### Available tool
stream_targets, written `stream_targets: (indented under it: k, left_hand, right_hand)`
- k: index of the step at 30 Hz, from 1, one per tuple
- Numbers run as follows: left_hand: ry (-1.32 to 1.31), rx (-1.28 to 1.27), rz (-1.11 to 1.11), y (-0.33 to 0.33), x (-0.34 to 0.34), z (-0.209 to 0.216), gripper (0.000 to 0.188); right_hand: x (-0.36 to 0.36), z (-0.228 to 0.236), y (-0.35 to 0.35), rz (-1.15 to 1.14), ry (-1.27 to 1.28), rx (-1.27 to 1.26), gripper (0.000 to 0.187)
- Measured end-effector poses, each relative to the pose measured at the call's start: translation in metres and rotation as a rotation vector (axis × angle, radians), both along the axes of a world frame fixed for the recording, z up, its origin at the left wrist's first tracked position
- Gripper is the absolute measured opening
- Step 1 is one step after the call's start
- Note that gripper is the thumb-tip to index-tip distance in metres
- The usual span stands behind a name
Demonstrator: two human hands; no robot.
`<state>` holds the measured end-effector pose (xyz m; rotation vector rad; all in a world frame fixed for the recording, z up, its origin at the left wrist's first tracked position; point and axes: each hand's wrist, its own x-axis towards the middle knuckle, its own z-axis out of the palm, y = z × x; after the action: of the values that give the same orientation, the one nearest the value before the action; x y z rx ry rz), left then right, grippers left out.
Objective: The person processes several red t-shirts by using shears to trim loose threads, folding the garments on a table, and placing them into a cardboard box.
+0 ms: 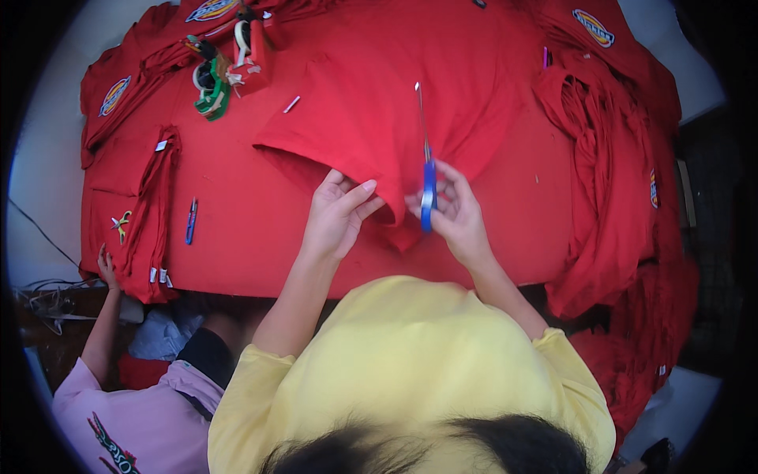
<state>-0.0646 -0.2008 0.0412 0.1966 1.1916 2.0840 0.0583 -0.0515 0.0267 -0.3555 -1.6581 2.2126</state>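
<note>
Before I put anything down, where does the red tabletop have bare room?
Bare: between the slim blue pen and the left hand; also between the right hand and the bunched red garments at right. Crowded: upper left, around the green tape dispenser and red tape dispenser.

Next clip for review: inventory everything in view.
tabletop: one, red, under garments
spread garment: one, red, centre
other garments: several, red, left, far, right
oval patches: four, multicoloured, on other garments
tape dispensers: two, green and red, upper left
scissors: one, blue-handled, right of centre
small tool: one, yellow, on left garments
pen: one, blue, tabletop's left
pale stick: one, near dispensers
thin stick: one, pink, upper right
cables: several, left edge
plastic bag: one, pale, lower left
co-worker: one, pink-shirted, lower left
wearer's shirt: one, yellow, bottom
hair: dark, bottom edge
left grip: one, bare, at spread garment
right grip: one, bare, holding scissors
</note>
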Motion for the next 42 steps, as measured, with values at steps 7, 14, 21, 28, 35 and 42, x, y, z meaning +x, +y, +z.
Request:
stream_targets:
  k: [7,14,21,28,35,42]
  left_hand:
    - [-0.252,0.181,0.082,0.009,-0.007,-0.018,0.025]
    - [-0.124,0.163,0.096,-0.048,-0.157,-0.077,0.025]
    - [-0.121,0.116,0.083,-0.051,-0.164,-0.09,0.028]
    - [-0.08,0.076,0.069,-0.048,-0.167,-0.091,0.025]
    - [0.181,-0.304,0.185,-0.03,-0.17,-0.099,0.02]
    - [0.115,-0.221,0.337,-0.032,-0.175,-0.096,0.023]
  right_hand:
    - [-0.008,-0.013,0.013,-0.059,-0.042,-0.049,0.056]
    - [0.019,-0.044,0.033,-0.23,-0.137,0.061,0.048]
    - [0.027,-0.079,0.025,-0.242,-0.165,0.124,0.047]
    - [0.023,-0.079,0.02,-0.237,-0.14,0.338,0.05]
    - [0.005,-0.043,-0.021,0.147,-0.072,0.404,0.048]
    - [0.029,-0.066,-0.015,0.086,-0.267,0.321,0.044]
